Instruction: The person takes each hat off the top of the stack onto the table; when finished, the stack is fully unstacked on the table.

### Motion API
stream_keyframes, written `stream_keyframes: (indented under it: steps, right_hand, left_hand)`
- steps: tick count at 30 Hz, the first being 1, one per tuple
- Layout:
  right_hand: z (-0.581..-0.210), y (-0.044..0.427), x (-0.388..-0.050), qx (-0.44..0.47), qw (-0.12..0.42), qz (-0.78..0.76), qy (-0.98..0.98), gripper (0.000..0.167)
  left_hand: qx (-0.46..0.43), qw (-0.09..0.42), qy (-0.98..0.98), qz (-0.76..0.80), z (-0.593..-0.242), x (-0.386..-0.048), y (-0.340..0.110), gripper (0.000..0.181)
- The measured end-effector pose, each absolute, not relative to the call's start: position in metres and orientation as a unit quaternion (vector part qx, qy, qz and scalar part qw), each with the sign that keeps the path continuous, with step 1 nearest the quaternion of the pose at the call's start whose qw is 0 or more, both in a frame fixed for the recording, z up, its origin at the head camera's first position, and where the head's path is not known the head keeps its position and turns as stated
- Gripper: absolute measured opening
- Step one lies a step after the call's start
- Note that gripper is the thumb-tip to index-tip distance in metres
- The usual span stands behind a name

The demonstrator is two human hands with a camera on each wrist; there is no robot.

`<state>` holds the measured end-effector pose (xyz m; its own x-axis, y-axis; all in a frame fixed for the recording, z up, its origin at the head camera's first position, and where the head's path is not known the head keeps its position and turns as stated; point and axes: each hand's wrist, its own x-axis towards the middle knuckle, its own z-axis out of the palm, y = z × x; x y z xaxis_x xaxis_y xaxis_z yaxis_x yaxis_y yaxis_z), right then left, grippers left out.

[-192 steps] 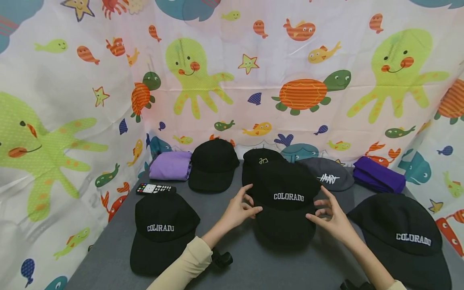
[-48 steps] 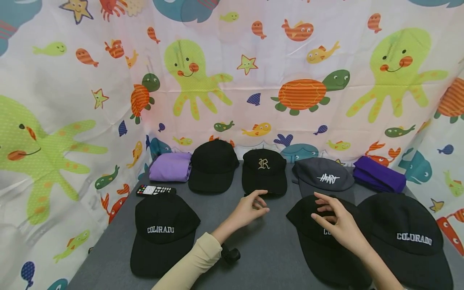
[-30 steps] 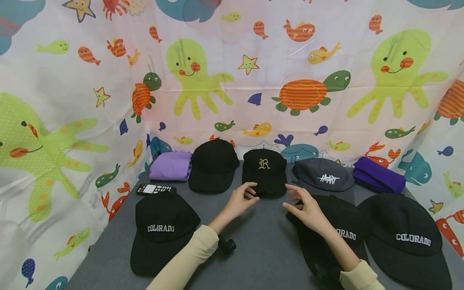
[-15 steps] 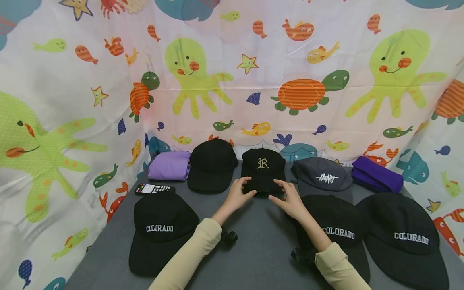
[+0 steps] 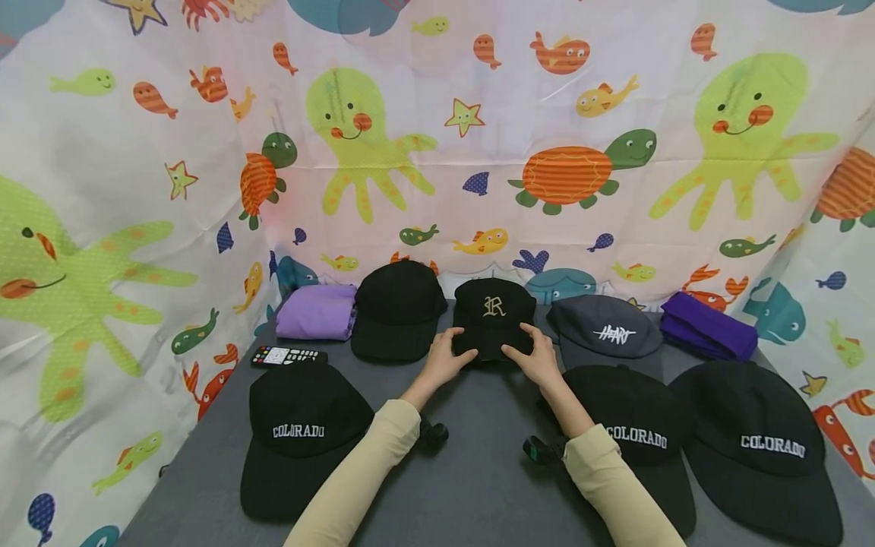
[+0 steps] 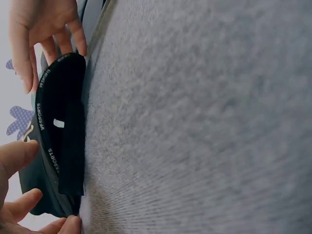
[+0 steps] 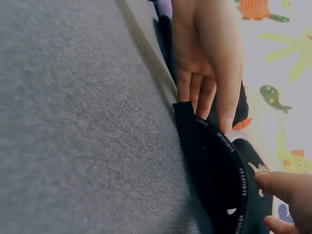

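A black cap with a gold letter R [image 5: 494, 307] sits at the back middle of the table, its front toward me. My left hand [image 5: 443, 358] holds the left side of its brim, and my right hand [image 5: 537, 355] holds the right side. Fingers lie along the edges, with the thumbs turned inward. The left wrist view shows the cap's dark inside and lettered sweatband [image 6: 45, 124], with my left fingertips at one edge. From the right wrist, the cap's sweatband [image 7: 239, 170] also shows, with both hands around the cap.
Black COLORADO caps lie at left [image 5: 301, 441], right [image 5: 636, 425] and far right [image 5: 766, 448]. Along the back are a lilac folded cloth [image 5: 316, 313], plain black cap [image 5: 399, 311], grey HEART cap [image 5: 604, 330] and purple folded cloth [image 5: 709, 328]. A remote [image 5: 289, 356] lies left.
One COLORADO cap, earlier held in both hands, now lies at right beside another. Both hands have come back to the middle and closed in on the R cap's brim, which looks slightly raised.
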<state>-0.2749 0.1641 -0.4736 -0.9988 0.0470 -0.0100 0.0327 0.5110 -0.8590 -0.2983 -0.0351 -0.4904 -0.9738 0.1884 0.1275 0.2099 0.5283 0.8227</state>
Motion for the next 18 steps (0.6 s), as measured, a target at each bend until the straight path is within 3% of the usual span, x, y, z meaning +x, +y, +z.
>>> stream_keyframes:
  steps: [11,18]
  right_hand:
    - [-0.478,0.163,-0.296,-0.09,0.0,0.531,-0.843,0.073]
    - [-0.475,0.163,-0.306,-0.114,-0.01,0.552,-0.826,0.077]
  left_hand:
    - [-0.1,0.007,-0.874,-0.476,-0.492,-0.315,-0.034,0.054]
    - [-0.059,-0.041,-0.844,-0.532,-0.49,-0.327,-0.032,0.06]
